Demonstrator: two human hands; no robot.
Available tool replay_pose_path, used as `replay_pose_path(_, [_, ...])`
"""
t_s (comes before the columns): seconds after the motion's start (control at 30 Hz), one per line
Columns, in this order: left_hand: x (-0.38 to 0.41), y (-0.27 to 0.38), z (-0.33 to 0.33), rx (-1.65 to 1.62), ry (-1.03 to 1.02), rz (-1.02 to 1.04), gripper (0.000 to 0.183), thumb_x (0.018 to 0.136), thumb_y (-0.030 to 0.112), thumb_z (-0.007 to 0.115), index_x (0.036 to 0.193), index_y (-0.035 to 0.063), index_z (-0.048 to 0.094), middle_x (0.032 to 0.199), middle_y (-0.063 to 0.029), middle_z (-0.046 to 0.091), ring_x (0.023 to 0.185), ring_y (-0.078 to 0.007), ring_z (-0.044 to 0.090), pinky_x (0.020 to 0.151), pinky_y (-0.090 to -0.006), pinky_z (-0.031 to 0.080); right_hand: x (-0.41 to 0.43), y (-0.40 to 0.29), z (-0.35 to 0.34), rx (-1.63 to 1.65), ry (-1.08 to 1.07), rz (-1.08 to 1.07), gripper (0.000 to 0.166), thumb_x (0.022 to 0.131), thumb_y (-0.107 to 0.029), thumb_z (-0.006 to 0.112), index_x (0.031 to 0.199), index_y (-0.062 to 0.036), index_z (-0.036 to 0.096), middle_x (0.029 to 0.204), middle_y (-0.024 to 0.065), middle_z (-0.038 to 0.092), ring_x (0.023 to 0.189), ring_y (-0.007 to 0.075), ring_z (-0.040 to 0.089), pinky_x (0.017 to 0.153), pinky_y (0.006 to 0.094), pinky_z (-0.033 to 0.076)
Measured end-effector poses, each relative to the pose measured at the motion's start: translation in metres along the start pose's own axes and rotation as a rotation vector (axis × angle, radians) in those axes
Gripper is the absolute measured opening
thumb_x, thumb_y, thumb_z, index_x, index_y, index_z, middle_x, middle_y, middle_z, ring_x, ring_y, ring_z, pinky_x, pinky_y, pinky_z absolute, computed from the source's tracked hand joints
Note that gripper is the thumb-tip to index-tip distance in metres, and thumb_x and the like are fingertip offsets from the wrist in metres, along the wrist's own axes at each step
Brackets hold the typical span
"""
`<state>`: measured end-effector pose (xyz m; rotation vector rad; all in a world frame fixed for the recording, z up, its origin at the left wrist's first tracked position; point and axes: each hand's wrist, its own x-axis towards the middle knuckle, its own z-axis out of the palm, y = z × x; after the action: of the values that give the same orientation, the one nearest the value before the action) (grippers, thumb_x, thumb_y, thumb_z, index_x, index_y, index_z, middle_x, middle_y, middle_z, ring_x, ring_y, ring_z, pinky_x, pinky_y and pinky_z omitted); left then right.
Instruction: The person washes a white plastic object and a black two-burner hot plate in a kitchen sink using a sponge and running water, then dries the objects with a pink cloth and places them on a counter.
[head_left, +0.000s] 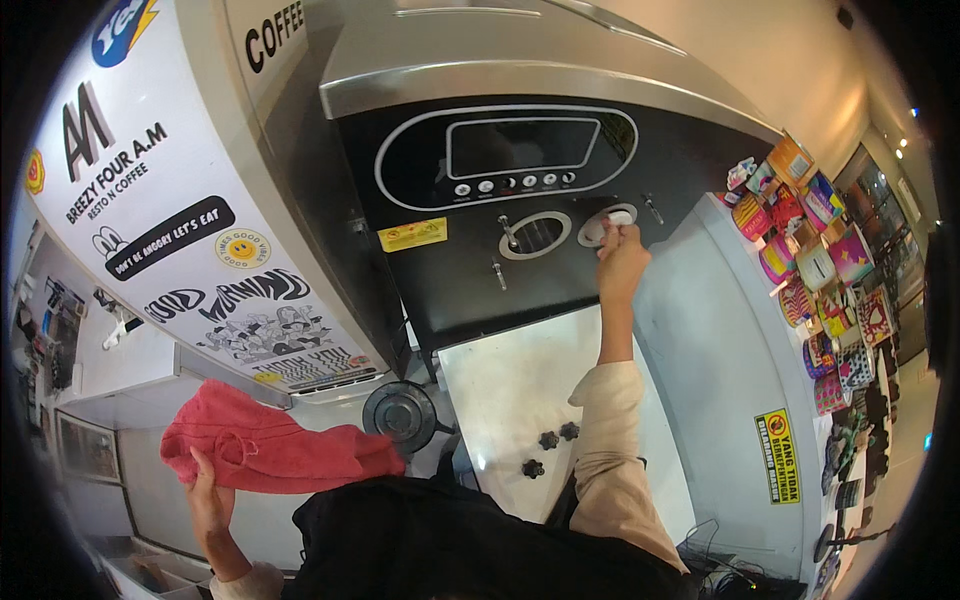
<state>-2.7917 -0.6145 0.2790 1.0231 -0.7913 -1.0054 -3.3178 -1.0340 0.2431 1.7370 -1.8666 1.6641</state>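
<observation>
My left hand (210, 501) grips a red cloth (277, 450), which hangs out to the right of it. In my right hand (624, 262) is a small white item (621, 217), held at the right round opening (594, 231) of a black-fronted machine that looks like a soft-serve ice cream machine (450, 300). Whether the item is a cloth or a plastic part, I cannot tell. A second oval opening (536, 235) sits left of this hand. Threaded metal studs (499, 275) stick out of the front around both openings. Above them is a dark display panel (523, 147) with several round buttons.
Several black star knobs (549, 440) lie on a pale metal surface (510, 375) below the machine. A round black object (399, 416) stands left of it. A white cabinet (180, 165) with stickers bounds the left. Colourful paper cups (817, 270) line the right counter, beside a yellow sign (778, 457).
</observation>
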Motion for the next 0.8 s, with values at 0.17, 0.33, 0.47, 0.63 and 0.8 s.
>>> replay_pose_path(0.17, [-0.004,-0.002,-0.007,0.042,0.110,-0.006,0.050,0.108,0.025,0.048,0.150,0.0008,0.036,0.149,-0.0132,0.047,0.137,-0.0255,0.047,0.115,-0.0440,0.038,0.004,-0.009,0.004,0.378,-0.169,0.412,0.037,0.101,-0.031,0.061,0.087,0.0035,0.063,0.069,0.0139,0.069,0.048,0.0204,0.062,0.042,0.0323,0.049])
replay_pose_path(0.33, [0.024,-0.006,-0.010,0.279,0.013,-0.039,0.037,0.107,0.024,0.053,0.135,-0.0004,0.054,0.131,-0.0064,0.059,0.120,-0.0162,0.054,0.106,-0.0335,0.040,0.020,0.018,0.008,0.757,-0.408,0.685,0.059,0.102,-0.053,0.053,0.091,0.0042,0.065,0.071,0.0107,0.068,0.051,0.0147,0.061,0.042,0.0260,0.047])
replay_pose_path(0.47, [0.015,0.026,-0.001,0.767,0.021,-0.035,0.028,0.105,0.021,0.057,0.121,-0.0003,0.064,0.119,-0.0035,0.067,0.116,-0.0135,0.056,0.103,-0.0311,0.041,-0.009,-0.004,0.009,0.754,-0.310,0.684,0.049,0.104,-0.045,0.052,0.107,0.0019,0.064,0.086,0.0113,0.071,0.060,0.0132,0.061,0.050,0.0261,0.048])
replay_pose_path(0.63, [0.015,0.051,-0.030,0.526,-0.214,-0.154,0.031,0.101,0.017,0.059,0.125,-0.0024,0.060,0.121,-0.0118,0.066,0.121,-0.0250,0.056,0.108,-0.0393,0.040,-0.185,-0.162,-0.001,0.782,-0.110,0.431,0.029,0.105,-0.024,0.048,0.082,-0.0061,0.054,0.082,0.0038,0.055,0.073,0.0085,0.051,0.062,0.0244,0.043])
replay_pose_path(0.8, [-0.003,0.057,-0.122,0.596,-0.331,0.188,0.029,0.092,0.009,0.065,0.120,-0.0013,0.062,0.121,-0.0155,0.064,0.109,-0.0281,0.060,0.097,-0.0384,0.047,-0.403,-0.369,0.050,1.150,-1.413,-0.156,0.090,0.075,-0.049,0.085,0.140,0.0032,0.051,0.125,0.0159,0.064,0.120,0.0281,0.059,0.105,0.0398,0.043])
